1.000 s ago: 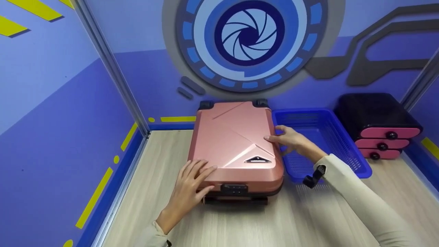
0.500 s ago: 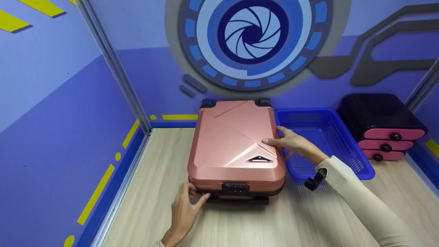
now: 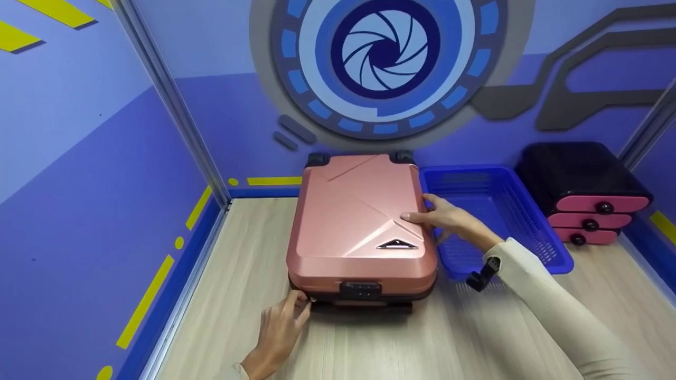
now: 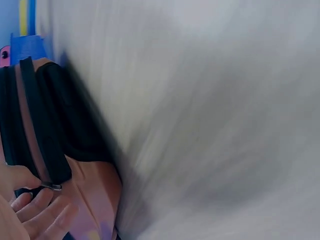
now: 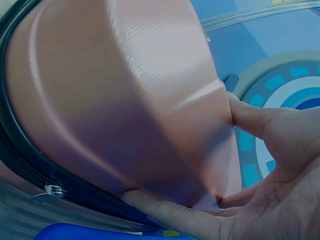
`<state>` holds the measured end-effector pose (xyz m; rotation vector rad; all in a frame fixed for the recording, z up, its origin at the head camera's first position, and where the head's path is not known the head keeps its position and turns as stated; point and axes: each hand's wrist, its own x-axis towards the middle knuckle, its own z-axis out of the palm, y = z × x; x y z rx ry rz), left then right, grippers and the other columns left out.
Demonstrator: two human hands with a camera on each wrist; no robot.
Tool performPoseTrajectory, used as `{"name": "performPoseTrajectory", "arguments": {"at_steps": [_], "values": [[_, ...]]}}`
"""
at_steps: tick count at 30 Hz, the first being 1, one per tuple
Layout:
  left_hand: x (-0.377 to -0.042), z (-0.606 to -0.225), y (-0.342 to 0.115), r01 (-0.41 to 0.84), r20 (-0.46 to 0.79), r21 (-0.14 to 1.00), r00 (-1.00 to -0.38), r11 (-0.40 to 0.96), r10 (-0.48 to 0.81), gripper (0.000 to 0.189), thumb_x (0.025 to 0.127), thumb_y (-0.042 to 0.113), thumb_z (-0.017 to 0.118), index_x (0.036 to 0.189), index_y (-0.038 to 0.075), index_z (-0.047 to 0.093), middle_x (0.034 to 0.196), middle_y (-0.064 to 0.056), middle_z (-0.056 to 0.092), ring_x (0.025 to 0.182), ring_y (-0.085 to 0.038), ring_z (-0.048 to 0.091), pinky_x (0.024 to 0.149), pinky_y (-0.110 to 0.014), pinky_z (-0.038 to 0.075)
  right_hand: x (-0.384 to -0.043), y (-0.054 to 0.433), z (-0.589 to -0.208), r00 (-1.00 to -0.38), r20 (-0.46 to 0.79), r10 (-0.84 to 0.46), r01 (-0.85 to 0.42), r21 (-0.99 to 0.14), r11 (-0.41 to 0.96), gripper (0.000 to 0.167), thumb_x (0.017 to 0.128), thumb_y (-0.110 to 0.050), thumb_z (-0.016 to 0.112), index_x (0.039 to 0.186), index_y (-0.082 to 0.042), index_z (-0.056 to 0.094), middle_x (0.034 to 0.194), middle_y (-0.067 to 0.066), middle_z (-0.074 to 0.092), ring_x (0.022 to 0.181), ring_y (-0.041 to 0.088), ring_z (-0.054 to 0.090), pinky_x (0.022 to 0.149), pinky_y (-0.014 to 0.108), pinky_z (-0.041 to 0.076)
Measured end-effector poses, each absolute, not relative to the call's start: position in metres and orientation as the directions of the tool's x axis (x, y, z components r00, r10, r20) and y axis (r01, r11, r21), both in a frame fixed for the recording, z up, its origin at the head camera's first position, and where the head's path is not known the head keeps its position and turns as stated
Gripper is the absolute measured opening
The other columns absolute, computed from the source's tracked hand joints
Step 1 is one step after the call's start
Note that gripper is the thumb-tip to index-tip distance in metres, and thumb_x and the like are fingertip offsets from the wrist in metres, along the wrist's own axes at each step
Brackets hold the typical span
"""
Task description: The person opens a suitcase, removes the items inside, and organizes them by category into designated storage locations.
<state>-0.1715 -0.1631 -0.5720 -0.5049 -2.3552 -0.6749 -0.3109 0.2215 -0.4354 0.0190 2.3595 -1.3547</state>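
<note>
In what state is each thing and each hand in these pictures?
Pink hard-shell suitcase, lying flat, lid down
Zipper, cannot tell whether closed
Front zipper pull, pinched by left hand
Side zipper pull, unheld
Blue plastic basket, upright
Black cabinet, upright
Three pink drawers, shut
Right hand, gripping suitcase's side

The suitcase before me is a metallic rose pink, its shell crossed by angular crease lines, with black trim, black wheels and a silvery zip pull. The slotted basket is deep blue; the drawer box is black with pink fronts and black knobs. My sleeve is cream. Pale, streaky wood grain covers the surface. Blue-violet walls carry yellow stripes and a round emblem of pale blades round navy.
</note>
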Motion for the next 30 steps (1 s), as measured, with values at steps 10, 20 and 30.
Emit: {"name": "performPoseTrajectory", "arguments": {"at_steps": [10,20,30], "values": [[-0.17,-0.577,-0.161,0.464,0.621,0.389,-0.77,0.796,0.145,0.022,0.08,0.01,0.089,0.088,0.012,0.069,0.077,0.002,0.077,0.065,-0.013,0.074,0.052,-0.03,0.053,-0.31,0.222,-0.435,-0.913,-0.357,-0.199,0.211,-0.83,0.517,0.113,0.095,-0.047,0.074,0.167,-0.001,0.001,0.162,0.037,0.026,0.142,0.053,0.043,0.078,0.054,0.062],[-0.166,-0.586,-0.165,0.442,0.548,0.479,-0.826,0.758,0.136,0.008,0.086,0.012,0.085,0.087,0.014,0.077,0.073,0.009,0.074,0.061,-0.002,0.068,0.055,-0.027,0.054,-0.31,0.217,-0.434,-0.899,-0.379,-0.218,0.222,-0.826,0.517,0.111,0.097,-0.044,0.072,0.166,0.001,-0.003,0.16,0.042,0.027,0.142,0.056,0.042,0.082,0.062,0.059],[-0.173,-0.59,-0.161,0.482,0.653,0.369,-0.743,0.795,0.147,0.022,0.077,0.002,0.086,0.079,0.014,0.068,0.071,0.01,0.066,0.059,-0.001,0.06,0.051,-0.022,0.049,-0.308,0.218,-0.431,-0.906,-0.365,-0.212,0.203,-0.817,0.539,0.111,0.099,-0.048,0.07,0.166,0.002,-0.003,0.159,0.042,0.028,0.141,0.056,0.043,0.079,0.055,0.062]]}}
